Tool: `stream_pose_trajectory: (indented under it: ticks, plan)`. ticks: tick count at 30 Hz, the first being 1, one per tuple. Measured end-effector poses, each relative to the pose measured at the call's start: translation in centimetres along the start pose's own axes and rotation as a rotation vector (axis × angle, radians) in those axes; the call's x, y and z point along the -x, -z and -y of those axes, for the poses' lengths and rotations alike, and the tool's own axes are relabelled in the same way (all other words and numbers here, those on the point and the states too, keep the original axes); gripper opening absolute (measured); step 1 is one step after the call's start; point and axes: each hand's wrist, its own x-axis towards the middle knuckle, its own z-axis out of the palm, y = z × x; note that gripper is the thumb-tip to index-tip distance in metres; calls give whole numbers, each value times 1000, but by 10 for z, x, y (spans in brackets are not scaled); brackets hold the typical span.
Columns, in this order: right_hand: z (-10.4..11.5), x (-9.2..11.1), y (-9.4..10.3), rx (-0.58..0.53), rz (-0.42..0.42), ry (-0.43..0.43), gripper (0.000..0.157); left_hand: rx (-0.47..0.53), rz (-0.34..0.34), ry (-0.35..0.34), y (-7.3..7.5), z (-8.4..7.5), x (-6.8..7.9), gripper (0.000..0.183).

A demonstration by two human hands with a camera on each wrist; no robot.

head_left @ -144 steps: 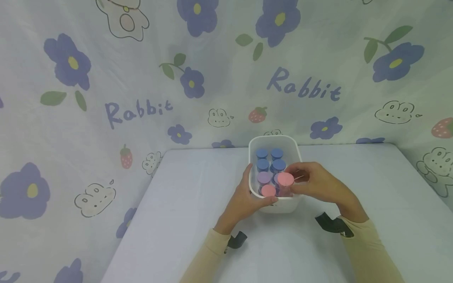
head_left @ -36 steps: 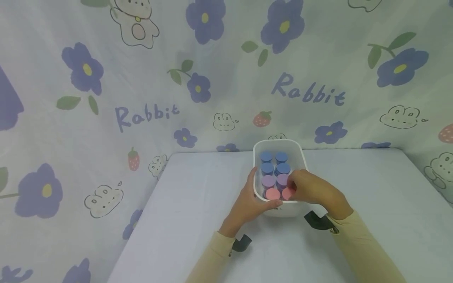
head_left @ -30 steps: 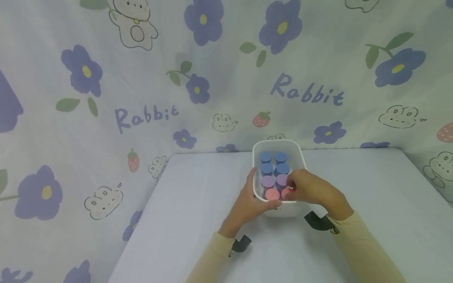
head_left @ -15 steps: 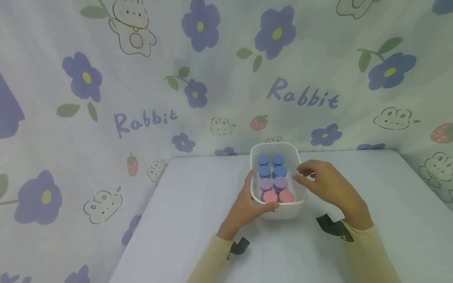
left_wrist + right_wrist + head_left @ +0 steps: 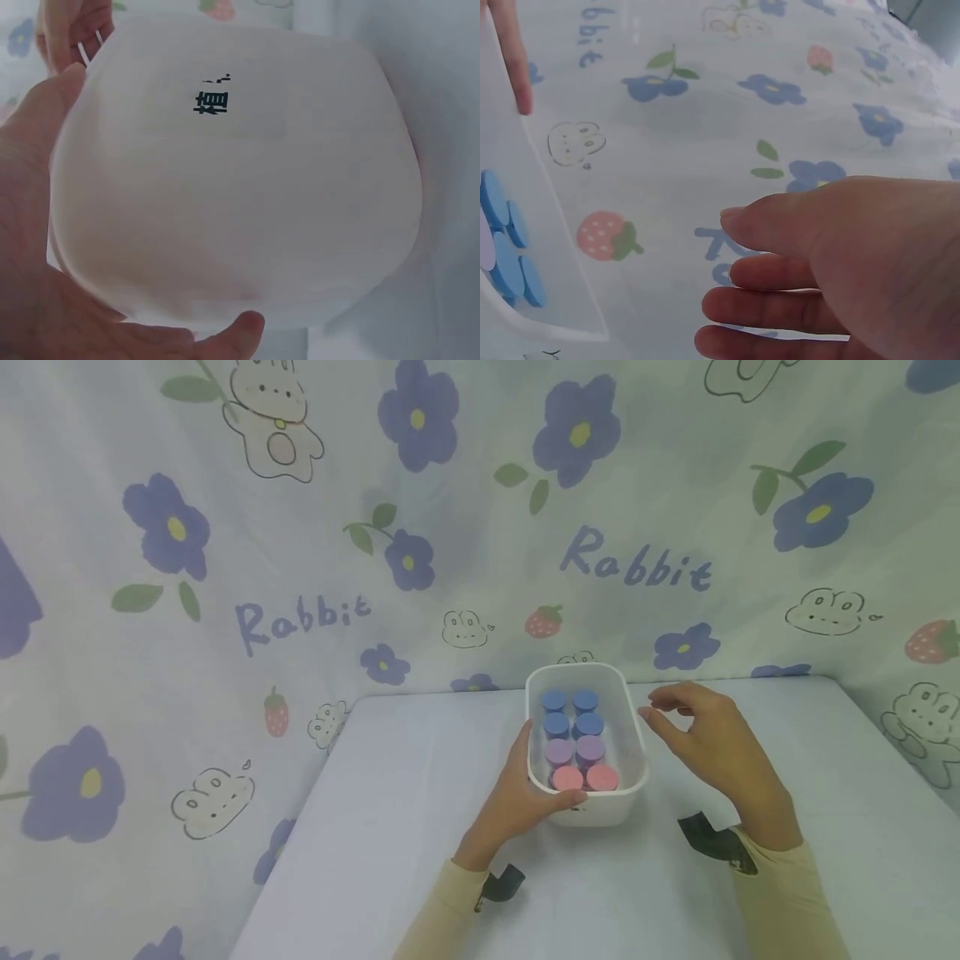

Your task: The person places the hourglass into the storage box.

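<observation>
A white plastic bin (image 5: 609,808) stands on the table, gripped by my left hand (image 5: 517,797) at its near left corner, thumb over the front rim and fingers along the left side. Inside are small jars in two columns: several with blue lids (image 5: 588,724) at the back, two with purple lids (image 5: 590,750), and two with pink lids (image 5: 602,778) at the front. My right hand (image 5: 716,739) hovers just right of the bin, holding nothing, its fingers relaxed and thumb apart. In the left wrist view, dark printed characters (image 5: 211,103) mark the bin's wall.
A white cloth-covered table (image 5: 390,810) spreads around the bin. Behind it hangs a curtain (image 5: 495,560) printed with flowers, rabbits and strawberries. Dark wrist mounts (image 5: 502,883) sit at both sleeves.
My right hand, earlier holding a pink-lidded jar over the bin, has set it down in the front right spot, let go, and drawn out to the right. The left hand keeps its grip.
</observation>
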Motion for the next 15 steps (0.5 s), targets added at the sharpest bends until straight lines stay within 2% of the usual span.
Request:
stream_pose_trajectory:
  ticks: [4,9,15]
  plan:
    - [0,-2,-2,10,-7,-13,34,-28,-1,-19,2,-2,0,117]
    - [-1,-6,-5,16,-12,-8,35,-132,-26,-12,4,-4,1,120]
    - [-4,-14,-9,27,-25,3,38,-345,-37,138,10,-12,5,126]
